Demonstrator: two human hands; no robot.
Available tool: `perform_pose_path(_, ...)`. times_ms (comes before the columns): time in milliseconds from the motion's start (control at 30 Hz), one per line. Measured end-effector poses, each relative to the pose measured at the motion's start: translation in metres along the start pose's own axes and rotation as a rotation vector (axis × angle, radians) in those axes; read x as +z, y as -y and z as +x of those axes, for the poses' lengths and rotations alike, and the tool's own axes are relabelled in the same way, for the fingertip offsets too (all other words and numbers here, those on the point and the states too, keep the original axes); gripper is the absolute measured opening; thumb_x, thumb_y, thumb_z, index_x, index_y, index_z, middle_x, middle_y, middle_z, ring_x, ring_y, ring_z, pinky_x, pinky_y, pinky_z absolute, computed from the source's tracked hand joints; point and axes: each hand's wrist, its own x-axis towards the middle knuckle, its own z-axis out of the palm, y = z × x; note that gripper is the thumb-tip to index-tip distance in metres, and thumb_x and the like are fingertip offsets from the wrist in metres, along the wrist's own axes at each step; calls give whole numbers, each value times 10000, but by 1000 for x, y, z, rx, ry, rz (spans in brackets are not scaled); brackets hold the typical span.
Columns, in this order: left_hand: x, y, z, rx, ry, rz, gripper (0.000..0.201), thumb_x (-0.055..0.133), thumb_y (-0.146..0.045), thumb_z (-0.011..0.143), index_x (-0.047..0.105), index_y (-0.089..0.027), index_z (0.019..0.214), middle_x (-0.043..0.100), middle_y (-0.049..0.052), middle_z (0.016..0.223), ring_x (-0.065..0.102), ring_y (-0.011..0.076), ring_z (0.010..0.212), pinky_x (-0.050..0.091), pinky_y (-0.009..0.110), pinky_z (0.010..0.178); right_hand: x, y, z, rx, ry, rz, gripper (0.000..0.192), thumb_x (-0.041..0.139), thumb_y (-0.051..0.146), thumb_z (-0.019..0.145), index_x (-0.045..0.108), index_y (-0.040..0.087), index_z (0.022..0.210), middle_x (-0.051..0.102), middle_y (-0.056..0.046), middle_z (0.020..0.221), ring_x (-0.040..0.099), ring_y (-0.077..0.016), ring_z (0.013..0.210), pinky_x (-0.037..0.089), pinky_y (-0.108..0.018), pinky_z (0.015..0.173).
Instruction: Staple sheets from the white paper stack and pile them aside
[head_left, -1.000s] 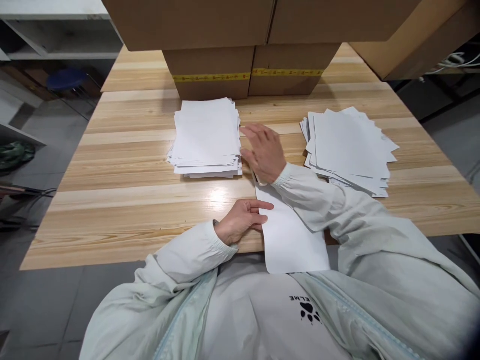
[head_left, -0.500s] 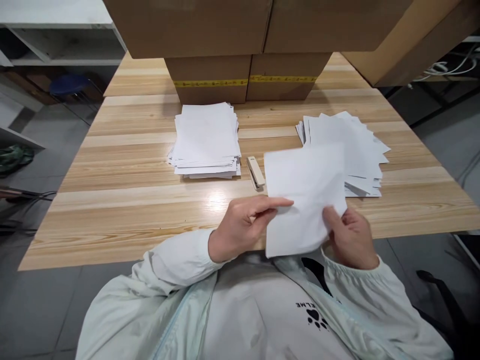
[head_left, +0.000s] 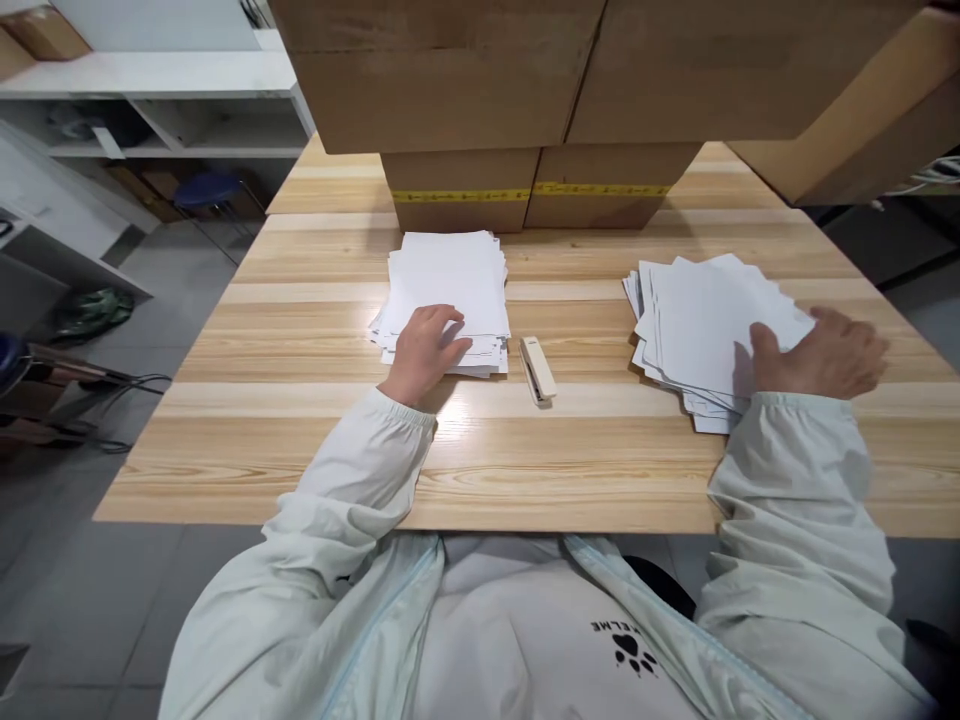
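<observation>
Got left hand (head_left: 422, 355) loosely curled over left stack (head_left: 450, 275), right hand (head_left: 821, 358) spread at fanned pile (head_left: 694, 320), pinching nothing apparently, with stapler (head_left: 538, 369) between; could easily skew that pile by bumping its jutting corners

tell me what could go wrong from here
The right stack is unevenly fanned, so the right hand at its edge might make it slide. The left hand, at the near edge of the left stack, could pull its top askew. The stapler lies close beside that stack, so a sweep might knock it.
</observation>
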Motion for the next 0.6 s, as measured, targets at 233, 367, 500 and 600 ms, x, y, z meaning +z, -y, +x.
perform_pose_path(233, -2, -10, 2, -72, 66, 155, 278, 717, -319, 860, 652, -223, 1112, 725, 66, 1165, 618, 277, 1094, 478, 375, 851, 66, 18, 27, 85, 272, 133, 356, 759, 468, 766, 745, 213, 1014, 718, -43, 886, 646, -173, 805, 561, -352, 750)
perform_pose_path(367, 1, -7, 2, -90, 48, 178, 261, 692, -327, 882, 652, -229, 1120, 734, 60, 1121, 633, 269, 1061, 466, 360, 825, 115, 19, 56, 41, 482, 38, 214, 711, 330, 782, 772, 166, 904, 739, -49, 863, 612, -150, 746, 499, -307, 719)
perform_pose_path(500, 4, -4, 1, -82, 22, 188, 269, 674, -352, 896, 646, -236, 1137, 733, 59, 1122, 640, 262, 1052, 466, 353, 820, 149, 17, 70, 26, 545, -129, 174, 643, 185, 769, 792, 145, 847, 747, -41, 786, 598, -144, 698, 459, -284, 693)
perform_pose_path(600, 5, -4, 0, -76, 22, 197, 281, 664, -369, 903, 646, -230, 1147, 733, 63, 1132, 641, 264, 1065, 470, 357, 821, 154, 12, 70, 6, 518, -162, 179, 643, 163, 751, 798, 146, 839, 749, -38, 779, 600, -145, 696, 453, -275, 683)
